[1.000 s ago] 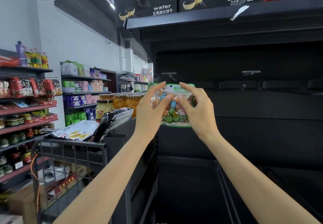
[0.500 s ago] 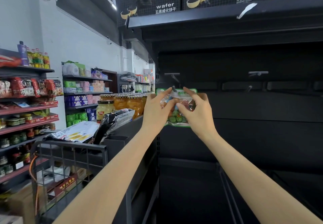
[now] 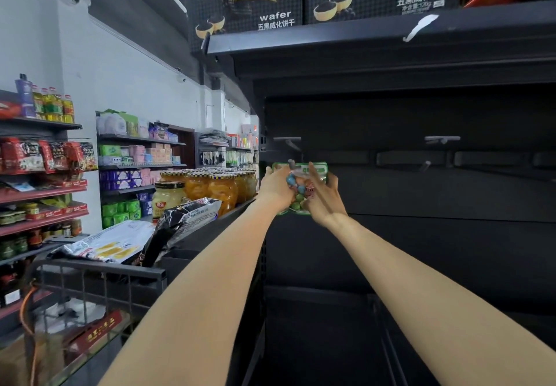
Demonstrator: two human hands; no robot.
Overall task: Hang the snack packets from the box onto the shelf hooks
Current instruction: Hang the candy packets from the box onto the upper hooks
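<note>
A clear snack packet (image 3: pixel 298 185) with a green border and coloured sweets inside is held up against the dark back panel of the shelf. My left hand (image 3: pixel 275 188) grips its left side and my right hand (image 3: pixel 323 196) grips its right side. The tip of a metal hook (image 3: pixel 291 162) pokes out at the packet's top edge, between my fingers. A second hook (image 3: pixel 426 165) sticks out of the panel further right, bare. My hands hide much of the packet.
A wire cart (image 3: pixel 99 283) at my left carries silver and black snack bags (image 3: pixel 180 223). Jars of preserved fruit (image 3: pixel 219 187) stand on the counter behind it. Wafer boxes (image 3: pixel 246 3) sit on the top shelf (image 3: pixel 376 33). The aisle's shelves fill the left.
Both hands carried the packet forward and slightly down to the shelf's back panel. The hook tip now shows at the packet's top edge.
</note>
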